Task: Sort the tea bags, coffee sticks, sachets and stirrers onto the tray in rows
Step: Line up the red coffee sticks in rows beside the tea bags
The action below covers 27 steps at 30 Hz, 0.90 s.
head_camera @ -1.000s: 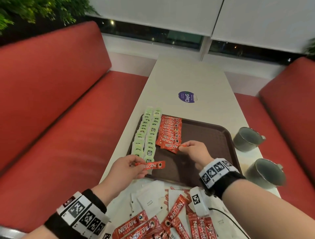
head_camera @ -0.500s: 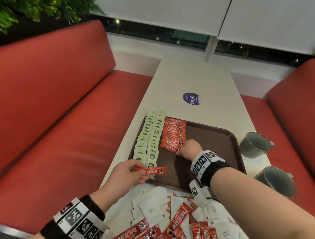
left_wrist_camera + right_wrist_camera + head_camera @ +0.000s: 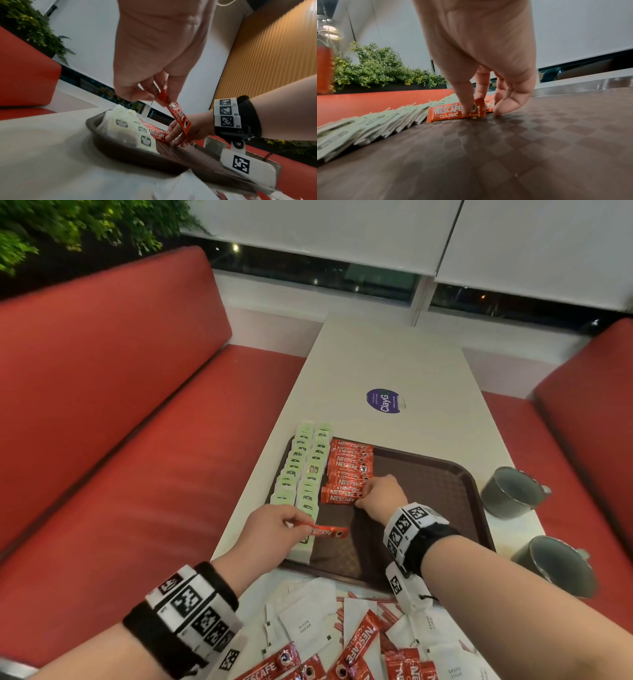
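Now the left hand [image 3: 270, 534] pinches one red coffee stick [image 3: 329, 532] by its end above the tray's [image 3: 442, 474] near left corner. Meanwhile the right hand [image 3: 382, 496], fingers bent down, presses its fingertips [image 3: 467, 108] on the nearest stick of the coffee stick row [image 3: 347, 470], beside two rows of green tea bags [image 3: 301, 470] along the tray's left edge. Loose sachets [image 3: 305, 621] lie on the table's near edge.
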{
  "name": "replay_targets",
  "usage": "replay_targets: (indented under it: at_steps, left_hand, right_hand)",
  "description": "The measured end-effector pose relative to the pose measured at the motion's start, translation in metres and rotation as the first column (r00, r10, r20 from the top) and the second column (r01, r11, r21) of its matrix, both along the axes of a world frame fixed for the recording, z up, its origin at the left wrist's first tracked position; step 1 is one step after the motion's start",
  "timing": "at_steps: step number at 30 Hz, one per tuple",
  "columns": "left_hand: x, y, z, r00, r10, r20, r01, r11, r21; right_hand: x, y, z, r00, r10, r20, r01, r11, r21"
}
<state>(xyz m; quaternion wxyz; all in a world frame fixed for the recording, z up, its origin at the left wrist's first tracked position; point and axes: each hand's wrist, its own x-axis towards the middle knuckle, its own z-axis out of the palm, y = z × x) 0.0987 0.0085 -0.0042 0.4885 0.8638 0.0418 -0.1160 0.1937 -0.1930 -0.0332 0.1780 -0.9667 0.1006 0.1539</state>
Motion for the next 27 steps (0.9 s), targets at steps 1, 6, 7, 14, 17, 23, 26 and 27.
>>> replay_targets:
  at_steps: [1, 6, 7, 14, 17, 23, 26, 27]
  left_hand:
    - [0.007, -0.005, 0.002, 1.000, -0.011, 0.020, 0.010, 0.999, 0.040]
    - [0.045, -0.030, -0.001, 0.985, -0.167, 0.041, 0.151, 0.957, 0.248]
    - [0.051, -0.034, -0.002, 0.977, -0.208, 0.033, 0.188, 0.933, 0.306]
    - [0.083, -0.054, -0.014, 0.925, -0.378, -0.018, 0.322, 0.761, 0.563]
    - [0.092, -0.057, -0.013, 0.918, -0.396, -0.025, 0.332, 0.732, 0.595]
    - [0.105, -0.062, -0.016, 0.915, -0.401, -0.043, 0.337, 0.704, 0.625]
    - [0.108, -0.063, -0.020, 0.918, -0.396, -0.034, 0.333, 0.717, 0.612]
    - [0.109, -0.063, -0.021, 0.920, -0.390, -0.030, 0.326, 0.721, 0.611]
  right_hand:
    - [0.000, -0.001, 0.000, 1.000, -0.012, 0.006, 0.012, 1.000, 0.013]
    - [0.002, -0.006, 0.000, 1.000, -0.014, 0.010, 0.014, 1.000, 0.022]
    - [0.003, -0.007, 0.000, 1.000, -0.026, 0.015, 0.025, 0.999, 0.035]
    - [0.005, -0.015, -0.003, 0.997, -0.079, -0.004, 0.079, 0.985, 0.153]
    - [0.009, -0.019, -0.008, 0.995, -0.095, 0.008, 0.092, 0.975, 0.200]
    - [0.010, -0.019, -0.011, 0.974, -0.225, 0.027, 0.203, 0.919, 0.337]
    - [0.011, -0.015, -0.006, 0.958, -0.286, -0.027, 0.273, 0.877, 0.395]
    - [0.014, -0.014, -0.007, 0.953, -0.299, -0.041, 0.289, 0.868, 0.404]
